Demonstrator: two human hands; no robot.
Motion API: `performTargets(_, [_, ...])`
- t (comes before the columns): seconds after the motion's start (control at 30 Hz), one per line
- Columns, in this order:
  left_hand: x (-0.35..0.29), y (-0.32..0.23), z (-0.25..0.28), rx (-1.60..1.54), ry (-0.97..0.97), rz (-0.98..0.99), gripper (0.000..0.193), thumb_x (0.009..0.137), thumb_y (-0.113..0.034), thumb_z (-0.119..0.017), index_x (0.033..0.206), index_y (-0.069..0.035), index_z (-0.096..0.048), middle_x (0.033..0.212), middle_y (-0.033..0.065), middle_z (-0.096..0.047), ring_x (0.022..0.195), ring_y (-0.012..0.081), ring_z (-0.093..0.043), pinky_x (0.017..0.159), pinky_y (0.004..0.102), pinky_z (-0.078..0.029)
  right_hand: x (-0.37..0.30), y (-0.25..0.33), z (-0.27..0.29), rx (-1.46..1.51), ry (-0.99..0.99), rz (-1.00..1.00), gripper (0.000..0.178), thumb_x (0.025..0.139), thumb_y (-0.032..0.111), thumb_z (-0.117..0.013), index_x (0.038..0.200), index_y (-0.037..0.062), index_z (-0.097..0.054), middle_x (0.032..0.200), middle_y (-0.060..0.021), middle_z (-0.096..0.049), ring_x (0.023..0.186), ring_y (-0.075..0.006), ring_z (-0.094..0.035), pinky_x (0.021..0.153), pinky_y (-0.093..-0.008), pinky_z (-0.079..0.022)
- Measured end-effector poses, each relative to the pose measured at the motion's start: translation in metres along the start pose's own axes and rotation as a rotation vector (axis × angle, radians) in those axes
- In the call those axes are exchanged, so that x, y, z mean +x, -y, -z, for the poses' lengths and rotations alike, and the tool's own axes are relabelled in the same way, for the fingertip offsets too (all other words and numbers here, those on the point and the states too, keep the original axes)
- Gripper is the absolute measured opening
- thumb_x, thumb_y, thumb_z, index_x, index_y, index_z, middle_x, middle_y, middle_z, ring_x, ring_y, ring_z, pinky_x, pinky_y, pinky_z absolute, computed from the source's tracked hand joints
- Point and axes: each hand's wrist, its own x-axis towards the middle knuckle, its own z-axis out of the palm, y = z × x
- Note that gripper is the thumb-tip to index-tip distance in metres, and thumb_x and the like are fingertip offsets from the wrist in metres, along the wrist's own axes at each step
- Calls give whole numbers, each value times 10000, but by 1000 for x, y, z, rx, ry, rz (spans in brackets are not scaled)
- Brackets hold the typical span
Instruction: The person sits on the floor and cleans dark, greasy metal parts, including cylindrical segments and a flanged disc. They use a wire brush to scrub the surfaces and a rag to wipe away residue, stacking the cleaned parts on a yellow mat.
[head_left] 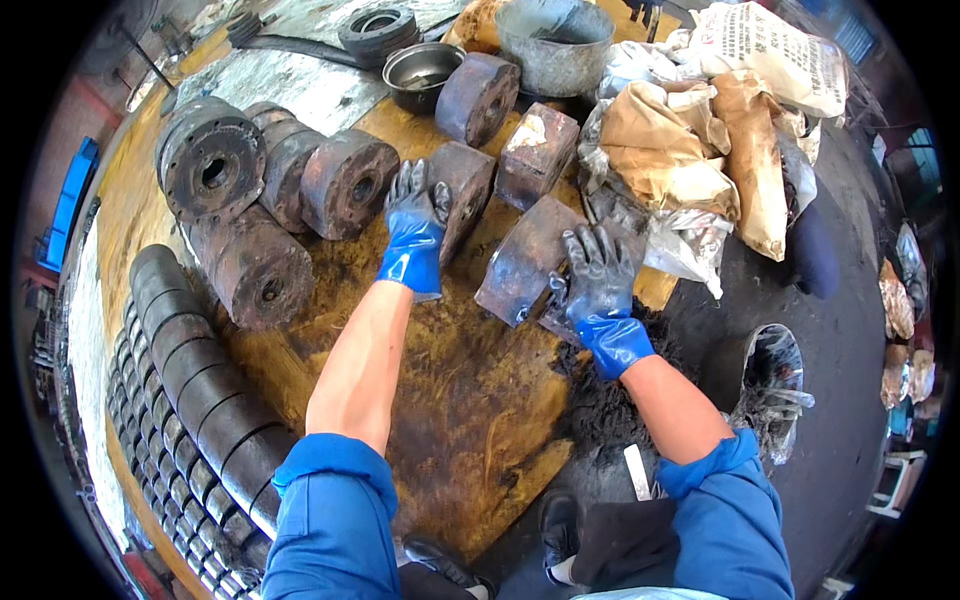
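Observation:
My left hand (413, 225), in a blue glove with a blackened palm and fingers, reaches out with its fingers straight. It lies against the left side of a rusty metal block with a round hole (466, 195). My right hand (600, 280), gloved the same way, rests with outstretched fingers at the right end of another rusty rectangular metal block (527, 258). Both hands appear to grasp nothing. Behind them sits a third metal block (538, 150) with a pale patch on top. A round metal piece with a bore (478, 98) stands farther back.
Several heavy cylindrical metal moulds (255, 265) stand left. Stacked black rings (200, 350) line the near left. Brown paper bags (670, 150) and a white sack (775, 55) lie right, beside a metal bucket (555, 60) and a metal pot (425, 75). Black powder (610, 400) lies near my right forearm.

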Motion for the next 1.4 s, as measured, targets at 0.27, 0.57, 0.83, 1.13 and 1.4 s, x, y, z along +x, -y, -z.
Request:
performTargets(0.27, [23, -28, -12, 56, 11, 56, 599, 1008, -468, -545, 1472, -89, -578, 1516, 226, -556, 1415, 421, -496, 1188, 524, -366, -4, 0, -2, 3, -58, 24, 583, 942, 427, -669, 1443, 132, -619, 1500, -149, -588, 1431, -375, -498, 1196, -604, -322])
performTargets(0.57, [34, -61, 15, -167, -272, 119, 535, 1028, -384, -617, 1430, -32, -593, 1482, 271, -566, 1417, 411, -516, 1194, 460, -416, 0, -14, 2, -52, -17, 11, 617, 939, 486, -672, 1450, 145, -617, 1513, -132, -583, 1429, -380, -496, 1188, -598, -328])
performTargets(0.83, [-39, -68, -15, -105, -74, 71, 733, 954, -426, -657, 1513, 15, -487, 1615, 283, -401, 1503, 484, -360, 1249, 550, -293, 17, -16, -4, -66, 60, 12, 610, 952, 496, -655, 1443, 136, -627, 1537, -119, -567, 1487, -363, -424, 1234, -580, -238])
performTargets(1.13, [52, -64, 35, -874, 138, 394, 670, 952, -474, -694, 1463, -60, -562, 1551, 252, -495, 1466, 394, -456, 1141, 559, -450, 16, -15, -2, -126, 4, 50, 593, 878, 345, -717, 1417, 110, -633, 1463, -163, -606, 1426, -387, -479, 1215, -561, -307])
performTargets(1.4, [-53, 236, 242, -304, -259, 464, 598, 1083, -424, -508, 1572, -85, -453, 1477, 160, -581, 1286, 336, -603, 1131, 473, -473, 22, -15, 2, -136, 72, 23, 662, 879, 387, -720, 1476, 136, -584, 1535, -111, -556, 1479, -333, -423, 1233, -530, -273])
